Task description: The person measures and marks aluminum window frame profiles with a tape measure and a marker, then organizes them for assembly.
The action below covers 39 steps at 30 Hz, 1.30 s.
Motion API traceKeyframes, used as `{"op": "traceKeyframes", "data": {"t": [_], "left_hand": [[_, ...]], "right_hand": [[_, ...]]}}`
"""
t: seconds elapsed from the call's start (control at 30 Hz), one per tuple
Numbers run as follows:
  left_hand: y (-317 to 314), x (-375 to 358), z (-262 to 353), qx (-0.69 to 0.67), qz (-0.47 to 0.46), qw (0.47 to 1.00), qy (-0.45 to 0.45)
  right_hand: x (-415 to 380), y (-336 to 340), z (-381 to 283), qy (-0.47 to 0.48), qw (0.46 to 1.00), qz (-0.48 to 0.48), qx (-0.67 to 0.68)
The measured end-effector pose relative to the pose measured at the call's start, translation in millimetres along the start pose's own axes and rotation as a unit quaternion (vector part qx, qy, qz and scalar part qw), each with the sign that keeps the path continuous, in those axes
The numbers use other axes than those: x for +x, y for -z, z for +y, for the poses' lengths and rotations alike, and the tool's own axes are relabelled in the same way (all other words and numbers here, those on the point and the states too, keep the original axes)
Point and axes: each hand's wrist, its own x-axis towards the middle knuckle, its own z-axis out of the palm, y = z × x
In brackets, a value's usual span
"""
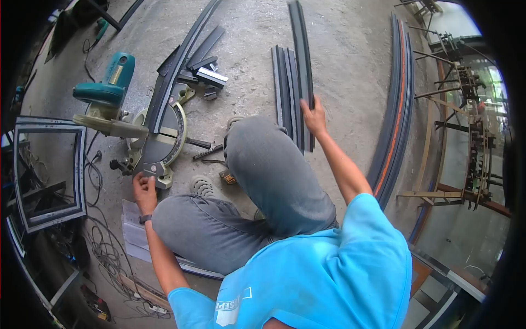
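My right hand [314, 116] is closed on a long dark metal profile [300, 49], beside a row of similar profiles [285, 88] lying on the floor. At the near end of the miter saw [159, 148], my left hand [144, 189] rests by the base with its fingers bent; what it may hold is too small to make out. Another long profile [178, 63] lies across the saw table, its near end beside the blade guard. The teal saw motor [119, 71] stands to the left of the table.
Short profile offcuts [211, 78] lie beyond the saw. A rectangular frame [50, 172] is at the left, near tangled cables [104, 241]. Long profiles with an orange strip [395, 115] lie at the right, before a metal rack [475, 137]. A drill [227, 176] sits between my legs.
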Motion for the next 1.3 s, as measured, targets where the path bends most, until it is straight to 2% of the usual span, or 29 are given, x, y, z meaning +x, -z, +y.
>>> {"op": "traceKeyframes", "data": {"t": [0.03,0.07,0.1,0.13,0.17,0.2,0.23,0.27,0.33,0.4,0.47,0.53,0.6,0.63,0.67,0.77,0.87,0.9,0.93,0.97,1.0,1.03,1.07,1.13,1.2,1.3], "left_hand": [[-16.4,10.4,-3.1,0.085,-0.022,0.996,0.001],[-32.6,23.3,-8.4,0.145,-0.013,0.987,-0.074],[-46.0,36.5,-14.8,0.209,0.004,0.968,-0.141],[-58.9,51.1,-18.8,0.143,-0.016,0.986,-0.084],[-68.2,61.5,-8.8,0.096,-0.025,0.994,-0.04],[-76.6,79.4,-14.7,0.138,-0.008,0.987,-0.076],[-82.4,91.8,-8.7,0.144,-0.005,0.987,-0.072],[-89.5,109.5,-21.7,0.229,0.054,0.952,-0.197],[-105.3,130.5,-21.0,0.246,0.088,0.95,-0.168],[-108.8,141.1,8.2,0.216,0.06,0.971,-0.087],[-123.4,175.1,-18.9,0.25,0.053,0.966,-0.038],[-125.3,178.0,-23.8,0.278,0.041,0.96,-0.009],[-107.5,157.7,6.7,0.306,0.018,0.952,0.007],[-96.9,141.2,7.7,0.263,0.033,0.962,-0.068],[-88.4,127.9,-4.2,0.268,0.036,0.961,-0.063],[-37.8,76.6,-61.2,0.28,0.056,0.958,-0.026],[35.2,-8.1,-97.6,0.276,0.096,0.955,0.055],[52.4,-35.8,-107.9,0.316,0.135,0.936,0.072],[62.6,-63.9,-116.0,0.318,0.223,0.921,0.039],[66.7,-88.4,-108.6,0.318,0.268,0.909,0.035],[67.1,-110.8,-98.5,0.316,0.314,0.895,0.03],[57.2,-135.5,-105.6,0.268,0.251,0.929,0.045],[41.1,-159.0,-118.5,0.216,0.185,0.957,0.059],[0.0,-192.6,-131.3,0.154,-0.046,0.978,0.13],[-48.4,-218.5,-153.3,0.218,-0.082,0.972,-0.009],[-91.1,-220.6,-171.3,0.335,-0.156,0.929,0.01]], "right_hand": [[-12.4,-7.4,60.2,-0.044,0.998,0.016,-0.036],[-33.2,-6.0,83.2,-0.064,0.995,0.021,-0.079],[-47.7,-5.5,111.8,-0.124,0.986,-0.001,-0.111],[-57.3,-8.0,147.3,-0.143,0.982,-0.018,-0.124],[-67.9,-9.1,153.0,-0.167,0.974,-0.03,-0.147],[-71.7,-16.3,193.9,-0.219,0.972,-0.058,-0.063],[-70.3,-21.5,210.9,-0.238,0.965,-0.076,-0.081],[-70.7,-23.8,218.8,-0.253,0.957,-0.082,-0.117],[-61.0,-21.5,223.2,-0.261,0.944,-0.086,-0.182],[-37.7,-15.8,216.2,-0.252,0.936,-0.082,-0.233],[0.2,-8.5,191.4,-0.212,0.943,-0.076,-0.244],[44.3,-1.1,140.4,-0.144,0.969,-0.096,-0.178],[72.8,3.5,7.7,-0.077,0.979,-0.185,-0.043],[81.3,3.7,-72.2,-0.056,0.968,-0.243,0.03],[87.1,5.7,-138.5,0.004,0.95,-0.312,0.001],[85.7,-6.0,-286.9,0.099,0.839,-0.521,-0.12],[30.4,-67.8,-346.6,0.21,0.657,-0.661,-0.296],[0.2,-93.7,-355.7,0.197,0.597,-0.698,-0.344],[-19.8,-121.4,-338.5,0.183,0.533,-0.741,-0.365],[-45.9,-149.0,-316.1,0.181,0.475,-0.754,-0.416],[-66.1,-175.1,-271.5,0.234,0.422,-0.767,-0.424],[-83.6,-197.3,-229.8,0.263,0.389,-0.769,-0.433],[-101.3,-214.8,-190.5,0.272,0.383,-0.768,-0.436],[-128.6,-240.8,-121.6,0.271,0.414,-0.751,-0.437],[-148.5,-257.2,-61.4,0.245,0.487,-0.726,-0.419],[-162.8,-273.1,2.2,0.172,0.614,-0.677,-0.367]]}}
